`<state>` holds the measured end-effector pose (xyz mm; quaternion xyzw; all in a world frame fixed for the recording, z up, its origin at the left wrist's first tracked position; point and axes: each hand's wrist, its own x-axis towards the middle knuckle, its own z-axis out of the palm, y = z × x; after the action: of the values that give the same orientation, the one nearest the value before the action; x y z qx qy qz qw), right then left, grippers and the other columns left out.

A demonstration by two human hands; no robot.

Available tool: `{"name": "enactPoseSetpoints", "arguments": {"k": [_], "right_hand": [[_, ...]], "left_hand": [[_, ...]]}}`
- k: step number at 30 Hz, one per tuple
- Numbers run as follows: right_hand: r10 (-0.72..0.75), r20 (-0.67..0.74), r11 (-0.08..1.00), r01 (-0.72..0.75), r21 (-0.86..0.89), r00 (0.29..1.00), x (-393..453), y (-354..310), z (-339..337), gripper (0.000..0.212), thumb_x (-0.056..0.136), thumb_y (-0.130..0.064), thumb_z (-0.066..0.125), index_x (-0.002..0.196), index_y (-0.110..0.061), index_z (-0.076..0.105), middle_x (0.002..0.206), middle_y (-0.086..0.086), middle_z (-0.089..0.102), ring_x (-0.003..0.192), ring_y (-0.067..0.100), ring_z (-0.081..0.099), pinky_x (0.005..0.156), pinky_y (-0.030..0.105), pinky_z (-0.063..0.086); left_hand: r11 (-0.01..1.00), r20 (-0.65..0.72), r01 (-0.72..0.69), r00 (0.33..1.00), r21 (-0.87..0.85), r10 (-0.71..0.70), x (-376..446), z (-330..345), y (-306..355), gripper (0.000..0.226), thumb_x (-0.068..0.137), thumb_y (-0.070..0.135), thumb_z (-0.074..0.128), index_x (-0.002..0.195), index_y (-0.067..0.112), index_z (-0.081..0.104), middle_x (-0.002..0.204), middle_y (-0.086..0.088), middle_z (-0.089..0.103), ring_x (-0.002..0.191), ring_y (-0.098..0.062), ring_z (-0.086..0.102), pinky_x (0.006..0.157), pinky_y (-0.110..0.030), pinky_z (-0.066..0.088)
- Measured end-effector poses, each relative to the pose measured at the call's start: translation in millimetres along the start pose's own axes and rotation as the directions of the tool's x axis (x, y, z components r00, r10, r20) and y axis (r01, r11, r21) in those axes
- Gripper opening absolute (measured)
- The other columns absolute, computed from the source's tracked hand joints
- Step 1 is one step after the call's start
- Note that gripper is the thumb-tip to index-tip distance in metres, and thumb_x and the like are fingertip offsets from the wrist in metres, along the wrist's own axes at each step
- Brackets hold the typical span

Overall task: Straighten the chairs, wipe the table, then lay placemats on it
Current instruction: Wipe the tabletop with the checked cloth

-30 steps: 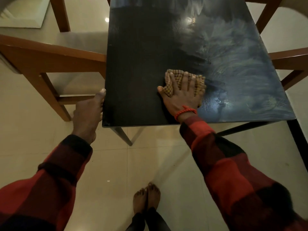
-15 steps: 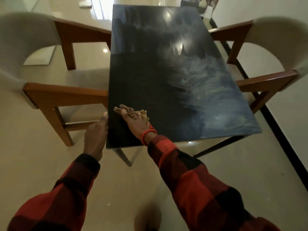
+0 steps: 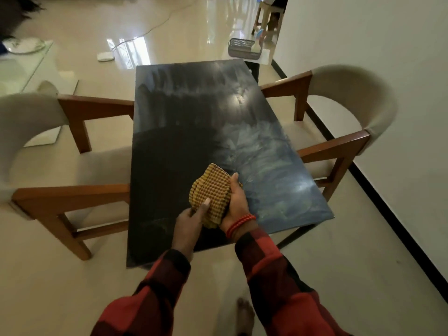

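Both hands hold the cloth (image 3: pixel 211 194) above the near part of the table (image 3: pixel 169 154). The right hand (image 3: pixel 236 202) cups it from the right side, thumb up along its edge, and the left hand (image 3: pixel 191 220) pinches its lower left corner with the thumb pressed on the weave. The cloth is lifted off the top, bunched between the two hands. It looks light, soft and limp, a checked woven rag that folds where it is gripped; I judge it will not slip, because the weave is rough. It is best taken by an edge or a corner to refold it, then pressed flat under the palm for wiping. The table top is dark, glossy and stiff; pale wipe streaks lie on it to the right of the hands and beyond them, so the surface is likely damp and a little slippery. One chair (image 3: pixel 60 151) stands to the left of the hands, another chair (image 3: pixel 339 122) to the right. No placemats can be seen. No brand, label or writing can be read on anything.
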<state>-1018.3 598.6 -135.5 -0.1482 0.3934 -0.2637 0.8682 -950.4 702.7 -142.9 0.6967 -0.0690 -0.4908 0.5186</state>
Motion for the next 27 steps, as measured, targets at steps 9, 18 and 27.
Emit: {"name": "enactPoseSetpoints", "arguments": {"k": [9, 18, 27], "right_hand": [[0.005, -0.007, 1.0, -0.005, 0.019, 1.0, 13, -97, -40, 0.047, 0.093, -0.041, 0.063, 0.125, -0.007, 0.066, 0.116, 0.018, 0.072, 0.109, 0.035, 0.068, 0.092, 0.051, 0.054], [-0.04, -0.231, 0.98, -0.007, -0.199, 0.972, 78, -136, -84, 0.033, 0.081, -0.005, 0.075, 0.112, -0.001, 0.066, 0.108, 0.019, 0.073, 0.104, 0.039, 0.068, 0.077, 0.053, 0.059], [-0.365, -0.092, 0.671, 0.193, -0.716, 0.927, 119, -125, -72, 0.071, 0.084, -0.065, 0.051, 0.146, -0.03, 0.047, 0.152, -0.003, 0.047, 0.14, 0.015, 0.043, 0.115, 0.047, 0.039]], "left_hand": [[0.866, 0.057, 0.066, 0.997, -0.495, -0.043, 36, 97, 46, 0.032, 0.095, 0.008, 0.063, 0.126, 0.009, 0.063, 0.122, -0.015, 0.071, 0.114, -0.031, 0.066, 0.099, -0.049, 0.052], [0.974, -0.046, -0.116, 0.993, -0.193, 0.109, 88, 124, 66, 0.032, 0.092, 0.007, 0.07, 0.123, 0.013, 0.064, 0.115, -0.006, 0.074, 0.108, -0.023, 0.071, 0.089, -0.042, 0.059], [0.926, 0.062, -0.268, 0.963, 0.266, 0.261, 160, 153, 100, 0.028, 0.086, 0.017, 0.077, 0.113, 0.023, 0.073, 0.099, 0.008, 0.077, 0.095, -0.009, 0.073, 0.093, -0.044, 0.058]]}}
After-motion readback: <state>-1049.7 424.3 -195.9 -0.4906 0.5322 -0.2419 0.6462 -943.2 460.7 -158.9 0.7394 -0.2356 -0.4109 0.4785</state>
